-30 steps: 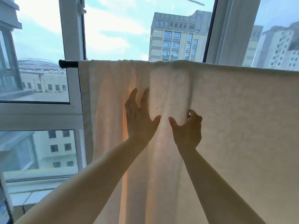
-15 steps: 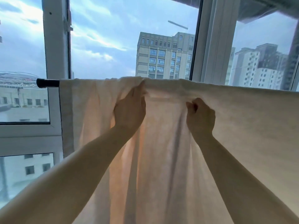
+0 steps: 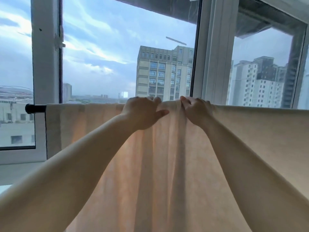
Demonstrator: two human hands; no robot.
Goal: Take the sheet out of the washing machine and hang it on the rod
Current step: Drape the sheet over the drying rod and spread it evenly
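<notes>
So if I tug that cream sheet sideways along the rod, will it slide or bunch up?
The cream sheet is probably floppy: long folds hang between both hands. It likely bunches, as at the left hand and right hand. It may slide on the smooth-looking black rod.

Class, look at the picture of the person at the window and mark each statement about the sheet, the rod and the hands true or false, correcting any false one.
1. The sheet hangs over the rod. True.
2. The left hand hangs at the person's side. False: it grips the sheet at its top edge.
3. The right hand holds the sheet at the rod. True.
4. The rod's black end sticks out past the sheet's right edge. False: it shows past the left edge.
5. The sheet between the hands is flat. False: it is bunched in folds.
</notes>
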